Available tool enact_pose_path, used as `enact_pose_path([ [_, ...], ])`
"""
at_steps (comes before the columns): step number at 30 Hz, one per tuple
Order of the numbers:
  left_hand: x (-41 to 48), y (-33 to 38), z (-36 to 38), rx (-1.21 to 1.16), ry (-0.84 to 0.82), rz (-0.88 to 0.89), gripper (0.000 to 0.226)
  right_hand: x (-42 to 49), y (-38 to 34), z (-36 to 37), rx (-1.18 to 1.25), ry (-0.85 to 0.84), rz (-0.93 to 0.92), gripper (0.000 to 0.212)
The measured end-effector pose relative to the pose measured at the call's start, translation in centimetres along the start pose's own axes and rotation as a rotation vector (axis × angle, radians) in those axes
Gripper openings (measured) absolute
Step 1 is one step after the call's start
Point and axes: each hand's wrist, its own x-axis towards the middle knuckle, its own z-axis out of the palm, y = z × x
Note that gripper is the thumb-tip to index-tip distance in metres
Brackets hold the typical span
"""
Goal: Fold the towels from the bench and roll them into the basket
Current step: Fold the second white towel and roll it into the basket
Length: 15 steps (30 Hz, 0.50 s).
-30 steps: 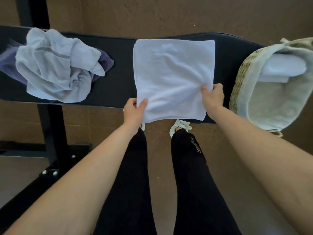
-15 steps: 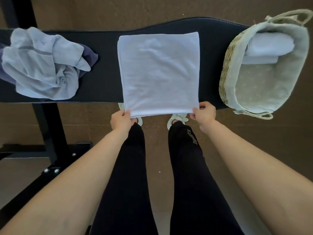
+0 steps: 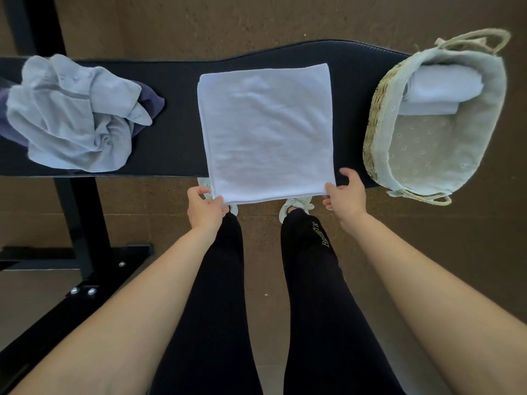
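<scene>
Head view: the folded white towel [image 3: 268, 129] lies mid-table [image 3: 176, 138], its near edge overhanging toward me. My left hand [image 3: 205, 208] pinches the near-left corner; my right hand [image 3: 345, 195], grip loosely spread, touches the near-right. I'd roll away from me. The lined basket [image 3: 376, 109] is nearer my right.

One bit of writing in shot, and it sits on the right trouser leg [image 3: 313, 280]. It's a single word [image 3: 325, 234] in pale letters on the black cloth, low down near the ankle. It runs along the leg, so from up here it reads sideways. It opens with a clear capital B, then the letters go soft. It looks like "Brooklyn", but the middle of the word is too blurred to be sure of.
</scene>
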Motion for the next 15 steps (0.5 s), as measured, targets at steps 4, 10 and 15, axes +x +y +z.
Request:
enact_pose_path([
  [4,-0.3,-0.2,-2.0,-0.033,-0.098,0.081,0.015,-1.0,-1.4,-1.0,0.111,-0.019,-0.059,0.046],
  [10,0.5,1.7,-4.4,-0.057,-0.289,0.073,0.047,-0.7,-4.7,-1.5,0.322,-0.171,-0.013,0.024],
  [15,1.6,5.3,-4.7,0.030,-0.275,0.314,0.036,0.5,-7.9,-1.2,0.214,-0.177,-0.157,0.024],
])
